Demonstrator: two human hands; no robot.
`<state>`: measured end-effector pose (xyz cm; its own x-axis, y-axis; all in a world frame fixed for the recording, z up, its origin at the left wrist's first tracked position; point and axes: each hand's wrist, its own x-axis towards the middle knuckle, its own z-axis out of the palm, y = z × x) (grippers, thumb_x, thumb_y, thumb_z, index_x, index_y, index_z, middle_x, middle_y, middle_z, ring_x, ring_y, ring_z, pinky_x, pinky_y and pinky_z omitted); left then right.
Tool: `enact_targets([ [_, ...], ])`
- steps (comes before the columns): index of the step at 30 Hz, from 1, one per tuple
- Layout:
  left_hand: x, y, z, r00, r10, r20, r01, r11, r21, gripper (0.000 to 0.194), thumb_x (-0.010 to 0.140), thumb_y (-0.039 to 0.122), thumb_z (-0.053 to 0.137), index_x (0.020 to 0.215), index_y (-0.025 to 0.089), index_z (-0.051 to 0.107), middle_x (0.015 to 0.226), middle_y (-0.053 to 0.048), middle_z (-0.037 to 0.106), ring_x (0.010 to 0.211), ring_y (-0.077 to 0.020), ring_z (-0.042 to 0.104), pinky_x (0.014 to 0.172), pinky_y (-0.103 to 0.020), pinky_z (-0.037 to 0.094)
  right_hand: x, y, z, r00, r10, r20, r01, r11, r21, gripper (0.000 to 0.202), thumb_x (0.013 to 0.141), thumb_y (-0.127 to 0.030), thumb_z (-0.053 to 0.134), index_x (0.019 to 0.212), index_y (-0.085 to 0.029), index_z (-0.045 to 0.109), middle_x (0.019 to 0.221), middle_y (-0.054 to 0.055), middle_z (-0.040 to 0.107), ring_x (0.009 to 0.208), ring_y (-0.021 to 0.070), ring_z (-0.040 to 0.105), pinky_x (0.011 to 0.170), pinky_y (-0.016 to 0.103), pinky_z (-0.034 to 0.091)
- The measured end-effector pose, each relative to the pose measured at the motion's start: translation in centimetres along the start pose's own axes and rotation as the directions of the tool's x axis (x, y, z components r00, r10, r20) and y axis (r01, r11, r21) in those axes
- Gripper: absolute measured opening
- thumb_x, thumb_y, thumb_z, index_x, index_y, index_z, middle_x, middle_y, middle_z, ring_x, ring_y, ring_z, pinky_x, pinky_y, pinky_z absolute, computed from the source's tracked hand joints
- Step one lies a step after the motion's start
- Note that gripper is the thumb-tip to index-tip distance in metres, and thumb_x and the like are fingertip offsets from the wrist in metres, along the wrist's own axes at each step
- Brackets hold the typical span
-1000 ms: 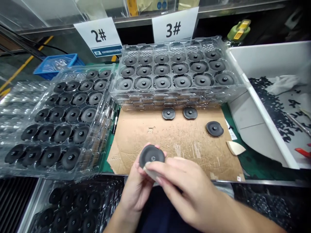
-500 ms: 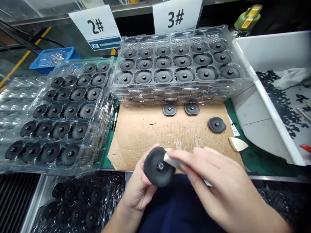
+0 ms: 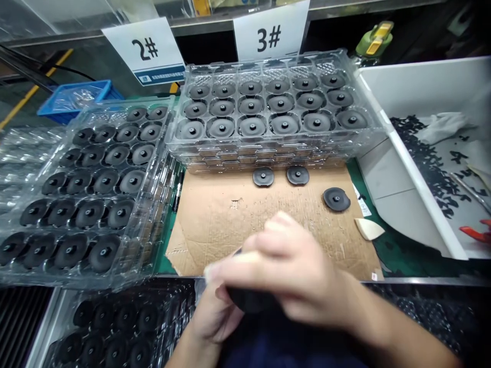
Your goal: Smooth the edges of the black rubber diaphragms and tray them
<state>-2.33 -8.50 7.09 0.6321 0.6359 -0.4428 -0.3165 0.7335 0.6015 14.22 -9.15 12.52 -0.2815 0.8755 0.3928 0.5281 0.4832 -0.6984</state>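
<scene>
Low in front of me, my left hand (image 3: 215,314) is closed on the edge of a black round plastic disc (image 3: 249,301). My right hand (image 3: 287,266), smeared by motion, passes over the disc and covers most of it. Its fingers are pinched on a cream wedge sponge, now largely hidden behind them. Under both hands lies a sheet of cardboard (image 3: 207,214). Three more discs rest on it: one disc (image 3: 263,177) and a second disc (image 3: 298,175) near its far edge, and a third disc (image 3: 336,199) at the right. Another cream wedge sponge (image 3: 369,228) lies at the right edge.
Stacked clear trays (image 3: 276,140) of discs stand behind the cardboard. Another disc-filled tray (image 3: 128,230) stands at left, with more discs (image 3: 102,317) below it. At right, a white bin (image 3: 418,184) holds small black parts and red-handled pliers (image 3: 475,234). A blue crate (image 3: 72,105) sits beyond.
My right hand has swept left across the disc, from its right edge to over its left side, hiding its face. My left hand keeps hold of the disc. The view has shifted slightly.
</scene>
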Motion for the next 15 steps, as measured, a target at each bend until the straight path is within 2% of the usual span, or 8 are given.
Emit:
enact_targets([
  [2, 0.1, 0.1, 0.0, 0.997, -0.029, 0.076, 0.036, 0.995, -0.096, 0.059, 0.059, 0.05, 0.071, 0.111, 0.023, 0.061, 0.106, -0.006, 0.066, 0.098, -0.0288, 0.061, 0.09, -0.041, 0.046, 0.2, 2.6, 0.4, 0.964, 0.24, -0.117, -0.228, 0.968, 0.104, 0.026, 0.092, -0.022, 0.044, 0.112, -0.025, 0.06, 0.087, 0.0, 0.064, 0.074, 0.013, 0.055, 0.067, 0.027, 0.042],
  [4, 0.1, 0.3, -0.1, 0.988, -0.057, 0.143, 0.086, 0.974, -0.209, 0.054, 0.064, 0.043, 0.07, 0.113, 0.026, 0.059, 0.115, -0.005, 0.063, 0.105, -0.0288, 0.059, 0.092, -0.039, 0.045, -0.1, 5.6, 1.6, 0.896, 0.43, -0.112, -0.41, 0.897, 0.164, 0.027, 0.089, -0.022, 0.048, 0.114, -0.024, 0.059, 0.094, 0.001, 0.065, 0.077, 0.0142, 0.058, 0.065, 0.026, 0.046],
  [5, 0.0, 0.5, -0.3, 0.984, -0.068, 0.163, 0.108, 0.962, -0.25, 0.05, 0.066, 0.042, 0.069, 0.113, 0.027, 0.06, 0.117, -0.005, 0.062, 0.108, -0.0289, 0.057, 0.094, -0.038, 0.044, -0.5, 7.0, 2.5, 0.879, 0.472, -0.071, -0.457, 0.875, 0.159, 0.027, 0.087, -0.022, 0.05, 0.113, -0.024, 0.06, 0.094, 0.002, 0.065, 0.077, 0.0149, 0.059, 0.065, 0.026, 0.048],
  [7, 0.0, 0.6, -0.6, 0.978, -0.083, 0.191, 0.139, 0.945, -0.297, 0.046, 0.068, 0.043, 0.066, 0.111, 0.028, 0.061, 0.119, -0.004, 0.062, 0.11, -0.0294, 0.055, 0.094, -0.037, 0.044, -1.5, 9.0, 4.7, 0.879, 0.477, -0.006, -0.473, 0.873, 0.12, 0.028, 0.084, -0.017, 0.053, 0.109, -0.025, 0.063, 0.1, 0.004, 0.063, 0.085, 0.0177, 0.06, 0.074, 0.032, 0.049],
  [11, 0.0, 0.4, -1.2, 0.968, -0.11, 0.226, 0.188, 0.912, -0.363, 0.044, 0.077, 0.051, 0.052, 0.112, 0.025, 0.061, 0.117, -0.005, 0.062, 0.104, -0.0295, 0.059, 0.089, -0.038, 0.047, -3.5, 10.1, 7.9, 0.873, 0.484, -0.064, -0.481, 0.875, 0.059, 0.038, 0.081, -0.011, 0.049, 0.116, -0.023, 0.058, 0.127, 0.009, 0.045, 0.114, 0.0241, 0.046, 0.093, 0.044, 0.04],
  [13, 0.1, 0.3, -1.4, 0.969, -0.116, 0.219, 0.192, 0.91, -0.368, 0.046, 0.081, 0.052, 0.043, 0.113, 0.024, 0.06, 0.115, -0.006, 0.063, 0.099, -0.0283, 0.062, 0.084, -0.036, 0.05, -3.7, 9.6, 8.2, 0.871, 0.483, -0.088, -0.479, 0.876, 0.064, 0.036, 0.084, -0.01, 0.044, 0.116, -0.022, 0.057, 0.122, 0.009, 0.047, 0.113, 0.0215, 0.046, 0.093, 0.041, 0.041],
  [15, 0.2, 0.3, -1.4, 0.972, -0.1, 0.215, 0.171, 0.924, -0.343, 0.048, 0.085, 0.053, 0.035, 0.117, 0.025, 0.057, 0.115, -0.007, 0.063, 0.092, -0.0252, 0.065, 0.078, -0.033, 0.052, -3.7, 9.1, 7.8, 0.875, 0.476, -0.094, -0.47, 0.879, 0.074, 0.034, 0.086, -0.01, 0.041, 0.114, -0.022, 0.056, 0.111, 0.007, 0.054, 0.102, 0.0182, 0.053, 0.088, 0.035, 0.045],
])
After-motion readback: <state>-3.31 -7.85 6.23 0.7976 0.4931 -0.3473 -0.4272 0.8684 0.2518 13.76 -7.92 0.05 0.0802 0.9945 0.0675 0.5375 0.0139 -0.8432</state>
